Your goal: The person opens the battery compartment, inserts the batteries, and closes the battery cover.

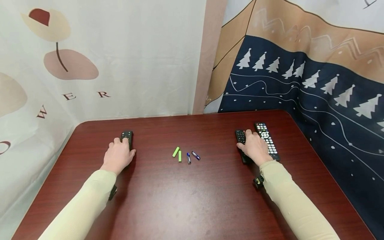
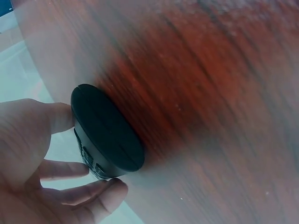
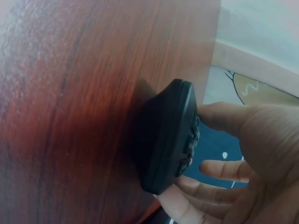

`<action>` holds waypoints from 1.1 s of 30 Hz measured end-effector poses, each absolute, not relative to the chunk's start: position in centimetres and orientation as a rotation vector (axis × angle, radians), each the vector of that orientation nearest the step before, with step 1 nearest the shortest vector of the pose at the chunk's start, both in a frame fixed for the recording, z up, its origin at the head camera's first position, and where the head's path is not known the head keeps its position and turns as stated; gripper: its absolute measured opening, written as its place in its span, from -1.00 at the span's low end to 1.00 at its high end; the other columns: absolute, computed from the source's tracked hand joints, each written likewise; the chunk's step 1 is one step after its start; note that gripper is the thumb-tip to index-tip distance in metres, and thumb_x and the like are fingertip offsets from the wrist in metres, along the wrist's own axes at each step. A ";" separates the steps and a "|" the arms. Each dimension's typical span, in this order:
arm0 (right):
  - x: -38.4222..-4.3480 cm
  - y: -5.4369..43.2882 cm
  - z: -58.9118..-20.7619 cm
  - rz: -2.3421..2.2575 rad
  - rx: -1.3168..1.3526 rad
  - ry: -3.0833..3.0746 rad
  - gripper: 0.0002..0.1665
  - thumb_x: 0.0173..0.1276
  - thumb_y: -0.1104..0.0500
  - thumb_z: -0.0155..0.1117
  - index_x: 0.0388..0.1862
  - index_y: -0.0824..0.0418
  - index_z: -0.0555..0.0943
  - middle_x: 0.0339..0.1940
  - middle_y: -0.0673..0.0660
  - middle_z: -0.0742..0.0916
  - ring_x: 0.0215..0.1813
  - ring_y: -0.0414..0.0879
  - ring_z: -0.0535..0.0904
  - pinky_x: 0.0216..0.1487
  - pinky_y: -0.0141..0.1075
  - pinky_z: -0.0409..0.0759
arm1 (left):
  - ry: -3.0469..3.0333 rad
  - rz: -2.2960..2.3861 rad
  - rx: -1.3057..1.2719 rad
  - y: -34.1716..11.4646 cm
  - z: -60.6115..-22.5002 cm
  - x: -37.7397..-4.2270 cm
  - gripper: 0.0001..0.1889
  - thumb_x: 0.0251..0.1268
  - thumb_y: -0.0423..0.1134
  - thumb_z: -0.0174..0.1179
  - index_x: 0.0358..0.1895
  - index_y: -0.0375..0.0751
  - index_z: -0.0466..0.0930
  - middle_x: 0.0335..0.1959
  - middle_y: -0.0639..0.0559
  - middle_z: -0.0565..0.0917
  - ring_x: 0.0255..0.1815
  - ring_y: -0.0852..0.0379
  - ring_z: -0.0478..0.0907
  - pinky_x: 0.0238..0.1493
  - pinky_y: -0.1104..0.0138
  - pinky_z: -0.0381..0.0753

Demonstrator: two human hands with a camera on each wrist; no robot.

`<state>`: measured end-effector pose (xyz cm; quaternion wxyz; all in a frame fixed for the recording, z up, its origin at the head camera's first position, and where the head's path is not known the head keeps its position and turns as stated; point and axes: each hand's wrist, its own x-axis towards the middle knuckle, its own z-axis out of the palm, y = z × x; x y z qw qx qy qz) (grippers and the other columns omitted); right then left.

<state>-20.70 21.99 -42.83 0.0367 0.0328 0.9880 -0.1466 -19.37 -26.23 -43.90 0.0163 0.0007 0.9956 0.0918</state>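
While the left hand (image 1: 118,154) grips a black remote (image 2: 106,128) between thumb and fingers, the right hand (image 1: 255,147) holds a second black remote (image 3: 169,140) in the same way. Just beside the right hand, on its outer side, lies a white-buttoned remote (image 1: 271,144). Green batteries (image 1: 180,156) and blue batteries (image 1: 188,158) lie between the hands, well apart from both.

Remote (image 1: 127,134) partly hidden by left hand (image 1: 118,156), battery markings (image 1: 188,158) unreadable (too small), sleeves (image 1: 81,203) cut off
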 end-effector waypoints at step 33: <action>-20.1 22.0 -42.2 -0.490 0.074 3.156 -0.50 0.50 0.03 0.25 0.12 0.42 0.41 -0.03 0.47 0.53 -0.40 0.25 0.58 -0.39 0.07 0.60 | 3.008 0.420 -0.068 -27.3 -42.6 -20.0 -0.52 0.33 -0.33 0.05 0.14 -0.72 0.27 -0.17 -0.67 0.57 -0.39 -0.37 0.61 -0.35 -0.15 0.65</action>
